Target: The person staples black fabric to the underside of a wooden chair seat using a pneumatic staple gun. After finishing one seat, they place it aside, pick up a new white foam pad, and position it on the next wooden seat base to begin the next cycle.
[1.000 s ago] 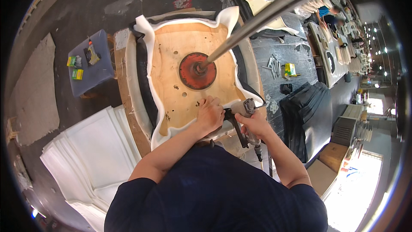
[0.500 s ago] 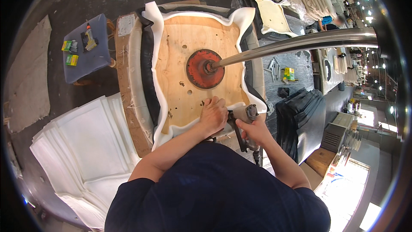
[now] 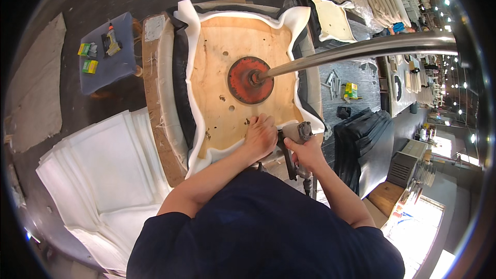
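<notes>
A plywood seat panel (image 3: pixel 217 72) lies under a red round clamp disc (image 3: pixel 243 90) on a metal rod. White padding (image 3: pixel 192 90) curls up around its edge, with black cover material (image 3: pixel 180 72) outside it. At the near edge, my left hand (image 3: pixel 261 137) is closed, fingers curled over the padding's edge; exactly what they pinch is partly hidden. Just to its right, my right hand (image 3: pixel 307 152) wraps round the handle of a staple gun (image 3: pixel 295 133). The gun's nose is close to my left hand, at the panel's near right edge.
White padding sheets (image 3: pixel 113 160) are stacked at left. A blue-grey covered stool (image 3: pixel 118 59) carries small boxes and another tool. On the right bench are loose staple strips (image 3: pixel 332 83), a yellow-green box (image 3: pixel 351 90) and black sheets (image 3: pixel 361 139). Another padded panel (image 3: pixel 333 20) lies farther back.
The whole view has shifted slightly. Both hands keep nearly the same places at the panel's near edge, the staple gun still in my right hand.
</notes>
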Motion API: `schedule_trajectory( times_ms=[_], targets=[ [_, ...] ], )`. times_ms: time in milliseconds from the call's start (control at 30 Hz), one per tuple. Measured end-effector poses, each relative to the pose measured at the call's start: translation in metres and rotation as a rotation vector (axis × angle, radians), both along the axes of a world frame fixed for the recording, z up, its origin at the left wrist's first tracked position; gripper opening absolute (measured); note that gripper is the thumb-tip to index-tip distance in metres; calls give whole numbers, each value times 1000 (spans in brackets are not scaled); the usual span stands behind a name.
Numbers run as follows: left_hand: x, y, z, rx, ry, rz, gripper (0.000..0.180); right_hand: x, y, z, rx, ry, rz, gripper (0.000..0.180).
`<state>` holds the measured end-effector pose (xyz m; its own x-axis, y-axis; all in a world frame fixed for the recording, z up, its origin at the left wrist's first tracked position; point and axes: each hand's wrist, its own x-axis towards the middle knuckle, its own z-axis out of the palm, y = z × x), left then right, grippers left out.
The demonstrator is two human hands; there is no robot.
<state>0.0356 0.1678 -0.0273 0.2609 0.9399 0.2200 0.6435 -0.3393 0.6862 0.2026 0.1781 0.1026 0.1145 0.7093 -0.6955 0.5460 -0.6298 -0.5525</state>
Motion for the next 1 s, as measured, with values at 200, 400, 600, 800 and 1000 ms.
schedule_trajectory(
  times_ms=[200, 400, 600, 800, 1000],
  targets=[
    [-24, -6, 19, -143, 140, -51, 15, 9, 4, -10, 23, -5, 71, 33],
    [-107, -51, 65, -460, 359, -246, 28, 14, 12, -9, -2, -37, 78, 43],
    [-99, -57, 57, -299, 454, -296, 29, 21, 28, -8, 10, -108, 138, 45],
    [-94, -52, 47, -228, 339, -328, 33, 21, 25, -2, 28, -133, 130, 45],
    [-96, -41, 32, -287, 270, -463, 30, 18, 23, 2, -8, -200, 124, 55]
  ],
)
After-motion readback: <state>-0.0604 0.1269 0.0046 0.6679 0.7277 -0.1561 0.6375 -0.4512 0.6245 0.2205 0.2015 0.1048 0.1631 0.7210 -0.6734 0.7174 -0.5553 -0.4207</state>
